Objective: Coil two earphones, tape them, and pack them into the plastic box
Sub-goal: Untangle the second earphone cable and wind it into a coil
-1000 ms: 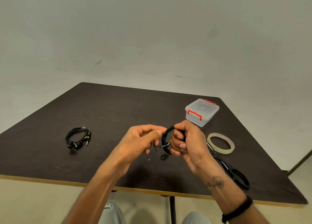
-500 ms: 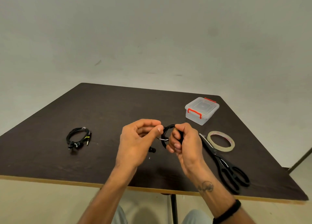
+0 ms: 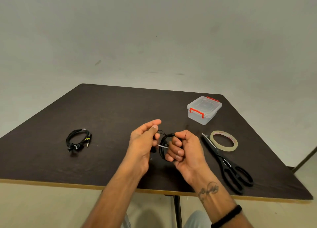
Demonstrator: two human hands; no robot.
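A dark wood-grain tabletop (image 3: pixel 120 111) with a pale front edge fills the lower half of the view, set against a plain grey wall, with a person's two forearms reaching in over its near edge. Black-handled scissors (image 3: pixel 228 166) lie on the tabletop at the right, blades pointing away from the person and their tip just beside a roll of clear tape (image 3: pixel 223 143) lying flat. Behind the tape, near the far right corner, stands the clear plastic box (image 3: pixel 204 109), its lid on and its red latches showing. Above the middle of the tabletop, the right hand (image 3: pixel 186 149) has its fingers curled around a coil of black earphone cable (image 3: pixel 163 147), a clamped grip on the loop. The left hand (image 3: pixel 143 142), just beside it, has its thumb and fingers curved toward a thin strand that leads off the coil; whether its fingertips actually pinch that strand cannot be told. A black band circles the right wrist, with a tattoo above it on the forearm. Well apart at the left, a second coiled earphone (image 3: pixel 78 139) lies flat on the tabletop, its plug and earbuds at the near side of the bundle.
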